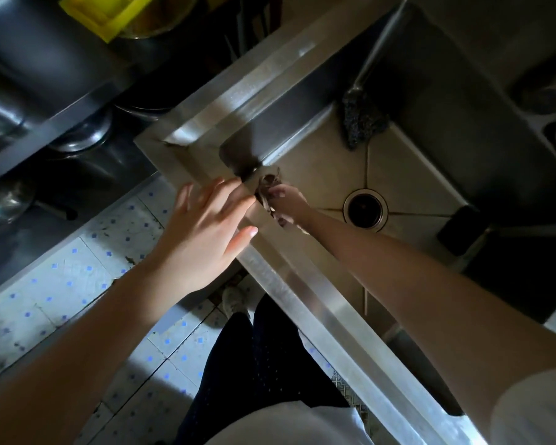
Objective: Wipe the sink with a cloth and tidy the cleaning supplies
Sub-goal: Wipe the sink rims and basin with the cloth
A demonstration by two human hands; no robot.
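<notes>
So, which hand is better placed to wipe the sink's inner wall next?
Right. The right hand is down inside the sink, pinching the cloth close to the wall near the corner. The left hand lies flat on the rim, outside the basin, holding nothing.

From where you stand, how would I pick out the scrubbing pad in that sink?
Start at the steel sink and its round drain. Past the drain, against the far wall under the faucet spout's tip, lies the scouring pad. It is rough and speckled, unlike the smooth black block right of the drain.
</notes>
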